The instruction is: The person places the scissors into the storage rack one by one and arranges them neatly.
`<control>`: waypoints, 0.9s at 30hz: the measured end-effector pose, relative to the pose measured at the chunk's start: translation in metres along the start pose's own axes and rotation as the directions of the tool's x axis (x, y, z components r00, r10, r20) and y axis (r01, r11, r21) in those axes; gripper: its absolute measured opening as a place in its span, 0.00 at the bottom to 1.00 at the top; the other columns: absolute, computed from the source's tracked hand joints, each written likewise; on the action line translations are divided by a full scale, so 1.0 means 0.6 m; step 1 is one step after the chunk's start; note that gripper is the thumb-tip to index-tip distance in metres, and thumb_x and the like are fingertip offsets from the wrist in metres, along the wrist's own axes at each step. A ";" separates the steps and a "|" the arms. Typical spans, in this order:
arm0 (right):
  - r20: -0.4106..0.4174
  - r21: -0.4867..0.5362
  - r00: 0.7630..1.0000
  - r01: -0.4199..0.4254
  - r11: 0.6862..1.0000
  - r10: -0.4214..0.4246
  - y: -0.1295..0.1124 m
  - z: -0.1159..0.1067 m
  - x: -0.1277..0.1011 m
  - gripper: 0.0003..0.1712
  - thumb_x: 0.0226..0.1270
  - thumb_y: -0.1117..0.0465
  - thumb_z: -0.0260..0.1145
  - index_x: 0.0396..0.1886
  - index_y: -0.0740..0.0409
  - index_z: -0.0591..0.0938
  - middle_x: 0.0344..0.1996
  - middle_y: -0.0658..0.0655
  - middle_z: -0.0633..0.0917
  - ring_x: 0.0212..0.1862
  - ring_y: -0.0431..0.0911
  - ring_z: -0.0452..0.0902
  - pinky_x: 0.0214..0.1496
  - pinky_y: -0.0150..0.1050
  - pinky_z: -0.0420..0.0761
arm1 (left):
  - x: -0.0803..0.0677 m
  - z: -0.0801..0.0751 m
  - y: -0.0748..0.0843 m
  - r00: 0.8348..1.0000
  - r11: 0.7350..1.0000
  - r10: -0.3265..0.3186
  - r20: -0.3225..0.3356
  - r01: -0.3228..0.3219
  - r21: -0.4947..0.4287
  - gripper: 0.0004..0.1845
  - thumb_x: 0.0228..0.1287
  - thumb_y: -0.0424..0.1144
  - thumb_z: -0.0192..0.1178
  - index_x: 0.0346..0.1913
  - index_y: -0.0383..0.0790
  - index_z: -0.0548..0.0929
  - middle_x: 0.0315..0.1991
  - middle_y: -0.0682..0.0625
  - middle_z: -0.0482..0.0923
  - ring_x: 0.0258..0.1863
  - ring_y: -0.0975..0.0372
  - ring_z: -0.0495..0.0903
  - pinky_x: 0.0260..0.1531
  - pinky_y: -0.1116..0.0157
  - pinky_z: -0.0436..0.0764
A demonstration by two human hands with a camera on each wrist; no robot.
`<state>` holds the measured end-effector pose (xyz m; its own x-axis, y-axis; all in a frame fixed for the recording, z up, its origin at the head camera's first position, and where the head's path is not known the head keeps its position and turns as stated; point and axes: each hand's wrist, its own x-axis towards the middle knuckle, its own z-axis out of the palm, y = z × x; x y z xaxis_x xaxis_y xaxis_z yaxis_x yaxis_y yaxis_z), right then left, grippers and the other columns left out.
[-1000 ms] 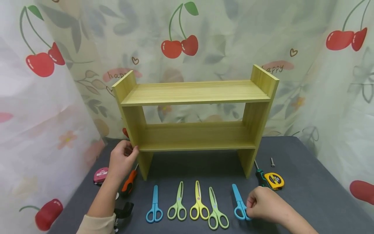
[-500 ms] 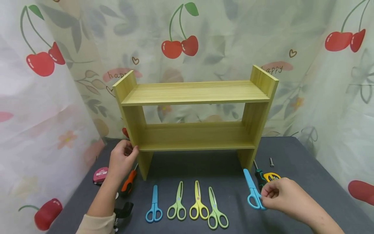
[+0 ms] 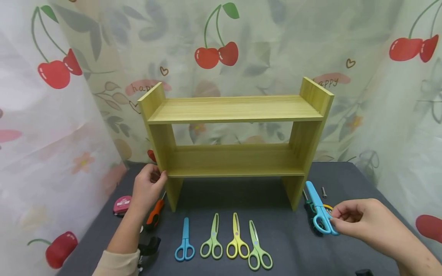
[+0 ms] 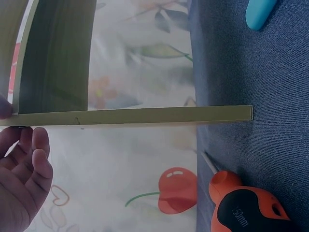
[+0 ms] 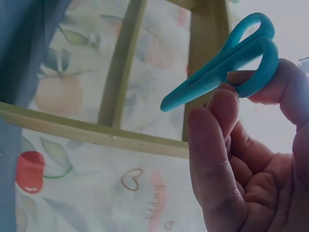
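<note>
— Pinching the blue scissors (image 3: 319, 212) by one handle loop, the right hand (image 3: 362, 224) has them lifted off the grey table (image 3: 362, 184), blades pointing up and away toward the wooden shelf (image 3: 235, 134). They hang just off the shelf's right leg, above a green-handled screwdriver (image 3: 310, 214) and a yellow tape measure (image 3: 328, 209).

— And the other hand?

— The left hand (image 3: 147, 188) grips the shelf's left upright at the level of the lower board, fingers curled round the edge. Just below it, beside the left leg, lies an orange screwdriver (image 3: 154, 215), with a pink tape measure (image 3: 121, 204) farther left.

— Anything in front of the shelf?

— Four pairs in a row, handles toward the person: another blue pair (image 3: 184, 245), a green pair (image 3: 213, 242), a yellow pair (image 3: 236, 242), then a second green pair (image 3: 257, 251). A small bolt (image 3: 324, 191) sits right of the shelf. Cherry-print curtain (image 3: 214, 46) hangs behind it.
</note>
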<state>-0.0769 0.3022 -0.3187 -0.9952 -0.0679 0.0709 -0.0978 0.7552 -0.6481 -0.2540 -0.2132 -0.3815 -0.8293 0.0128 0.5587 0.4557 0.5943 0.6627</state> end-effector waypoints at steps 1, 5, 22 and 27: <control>-0.012 -0.007 1.000 0.003 1.000 -0.003 0.000 -0.005 -0.001 0.03 0.62 0.63 0.72 0.34 0.53 0.86 0.26 0.46 0.85 0.30 0.40 0.79 0.32 0.34 0.75 | 0.000 0.001 0.001 1.000 1.000 0.000 0.001 0.000 -0.004 0.07 0.71 0.36 0.62 0.44 0.35 0.78 0.38 0.44 0.78 0.34 0.56 0.78 0.35 0.74 0.77; -0.050 -0.023 0.998 0.027 0.999 -0.028 -0.005 -0.024 0.000 0.02 0.64 0.64 0.71 0.34 0.52 0.86 0.26 0.46 0.84 0.30 0.40 0.79 0.32 0.34 0.74 | -0.002 0.002 0.002 1.000 1.000 0.001 0.003 0.000 -0.010 0.07 0.71 0.36 0.62 0.44 0.35 0.78 0.38 0.44 0.77 0.34 0.56 0.78 0.35 0.74 0.77; -0.219 -0.040 0.970 0.098 0.994 -0.105 -0.062 -0.101 0.026 0.05 0.63 0.63 0.74 0.35 0.60 0.86 0.24 0.48 0.85 0.27 0.42 0.79 0.30 0.32 0.75 | -0.003 0.003 0.000 1.000 1.000 0.004 -0.010 -0.004 -0.004 0.06 0.71 0.35 0.61 0.44 0.35 0.78 0.38 0.43 0.78 0.34 0.56 0.78 0.35 0.75 0.77; -0.236 -0.022 0.964 0.119 0.993 -0.120 -0.088 -0.126 0.046 0.08 0.63 0.61 0.75 0.35 0.61 0.86 0.25 0.51 0.86 0.29 0.43 0.80 0.31 0.31 0.75 | -0.002 0.004 -0.001 1.000 1.000 0.000 -0.027 0.000 -0.006 0.06 0.71 0.36 0.61 0.42 0.35 0.78 0.37 0.44 0.77 0.33 0.56 0.77 0.35 0.74 0.77</control>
<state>-0.0987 0.3096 -0.2253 -0.9456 -0.0027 0.3252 -0.2149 0.7557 -0.6186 -0.2542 -0.2117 -0.3838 -0.8203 -0.0086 0.5718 0.4578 0.5893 0.6657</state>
